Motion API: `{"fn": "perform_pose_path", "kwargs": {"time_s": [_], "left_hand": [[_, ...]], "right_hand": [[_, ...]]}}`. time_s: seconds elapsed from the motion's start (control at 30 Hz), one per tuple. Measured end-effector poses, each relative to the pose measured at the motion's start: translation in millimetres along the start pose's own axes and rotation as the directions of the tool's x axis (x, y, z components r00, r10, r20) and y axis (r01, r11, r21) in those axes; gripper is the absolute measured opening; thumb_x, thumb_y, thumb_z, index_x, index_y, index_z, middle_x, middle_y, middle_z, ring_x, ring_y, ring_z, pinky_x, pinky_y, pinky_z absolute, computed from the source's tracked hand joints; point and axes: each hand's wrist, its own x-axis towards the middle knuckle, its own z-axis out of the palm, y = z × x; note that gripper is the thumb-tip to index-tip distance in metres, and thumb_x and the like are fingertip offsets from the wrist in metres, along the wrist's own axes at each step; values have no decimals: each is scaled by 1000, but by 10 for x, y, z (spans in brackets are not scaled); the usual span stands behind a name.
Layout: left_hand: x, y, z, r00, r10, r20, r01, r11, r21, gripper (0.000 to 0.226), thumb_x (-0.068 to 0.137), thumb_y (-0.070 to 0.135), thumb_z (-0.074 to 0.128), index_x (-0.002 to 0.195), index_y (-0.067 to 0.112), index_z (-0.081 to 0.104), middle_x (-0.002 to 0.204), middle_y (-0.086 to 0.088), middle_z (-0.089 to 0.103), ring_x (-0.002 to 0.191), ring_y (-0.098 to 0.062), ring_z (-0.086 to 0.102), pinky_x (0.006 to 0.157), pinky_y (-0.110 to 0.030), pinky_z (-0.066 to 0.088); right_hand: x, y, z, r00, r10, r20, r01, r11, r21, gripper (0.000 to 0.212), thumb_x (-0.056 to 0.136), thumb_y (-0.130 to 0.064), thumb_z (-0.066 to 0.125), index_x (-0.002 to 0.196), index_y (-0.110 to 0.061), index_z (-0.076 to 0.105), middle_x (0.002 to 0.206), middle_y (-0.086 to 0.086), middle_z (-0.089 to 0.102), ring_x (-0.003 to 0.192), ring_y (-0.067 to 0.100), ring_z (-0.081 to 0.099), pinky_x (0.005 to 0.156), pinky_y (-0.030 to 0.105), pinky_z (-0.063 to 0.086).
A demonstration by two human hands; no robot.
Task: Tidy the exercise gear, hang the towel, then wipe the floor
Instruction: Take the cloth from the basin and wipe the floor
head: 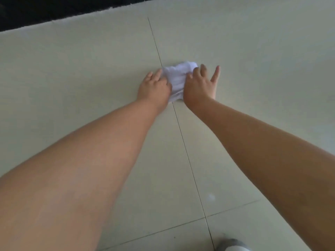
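Observation:
A crumpled white cloth [178, 77] lies on the pale tiled floor [90, 73], right on a dark grout line. My left hand [154, 86] rests on the cloth's left side with its fingers bent over the fabric. My right hand [199, 86] presses on the cloth's right side; its fingers are spread and straight, and some reach past the cloth onto the tile. Both arms stretch forward from the bottom of the view. The middle of the cloth shows between the two hands.
A black mat or rug edge [45, 9] runs along the top left. Grout lines [190, 160] cross the floor. A grey object [232, 245], partly cut off, sits at the bottom edge, right of centre.

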Motion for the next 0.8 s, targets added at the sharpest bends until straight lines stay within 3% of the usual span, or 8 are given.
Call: {"fn": "perform_pose_path", "kwargs": {"time_s": [0.1,0.17,0.3,0.4,0.5,0.63,0.73,0.8], "left_hand": [[-133,-535,102,986,-165,35,166,986,-9,40,95,8,40,134,5,46,144,-13,42,146,-23,19,116,-34,18],[-408,-809,248,974,-225,24,226,971,-72,34,89,0,47,122,-4,54,133,-22,51,135,-32,38,108,-38,31],[-1016,-787,524,993,-117,5,117,985,-130,15,68,-10,59,81,-14,65,101,-34,66,85,-48,67,66,-48,56],[-1221,-445,668,994,54,-91,-67,988,-137,36,72,10,41,80,-9,70,98,-28,71,85,-40,71,71,-40,58],[-1228,177,660,943,241,-229,-287,937,-197,35,74,11,40,77,0,74,100,-20,73,92,-31,73,88,-34,51],[-869,1165,433,875,443,-196,-481,842,-244,36,72,13,38,63,7,73,90,-14,76,85,-25,75,73,-33,59],[-430,1656,167,879,459,-126,-476,835,-276,42,69,14,35,65,4,75,84,-12,77,81,-23,75,69,-29,59],[-178,1720,-66,922,378,-84,-386,880,-277,55,75,12,24,91,0,75,108,-18,72,106,-25,68,90,-30,52]], "right_hand": [[232,-484,-113,986,-160,35,157,985,74,50,95,-11,37,144,-15,30,152,6,20,147,23,0,113,58,-7],[183,-782,-118,966,-257,26,251,957,143,49,94,-10,37,143,-15,32,152,5,21,147,22,-1,113,57,-8],[-246,-896,124,951,-309,-18,301,911,282,39,92,-9,41,130,-12,50,142,5,35,145,24,12,111,57,-12],[-762,-495,425,951,-265,-159,297,925,237,39,79,-12,41,106,-16,69,122,5,61,126,30,50,102,66,6],[-1304,183,732,963,-173,-208,217,952,215,36,72,-17,44,94,-17,72,108,1,65,112,33,60,94,71,18],[-1682,1089,838,986,113,-122,-76,959,272,35,76,-20,45,99,-13,71,111,5,63,118,35,50,96,74,17],[-1531,1462,737,932,362,-33,-335,889,312,39,85,-16,45,120,-14,63,131,8,56,135,36,36,106,69,5],[-1250,1564,668,903,429,4,-405,851,335,44,91,-13,45,134,-21,50,147,-1,40,145,28,16,111,62,-5]]}}
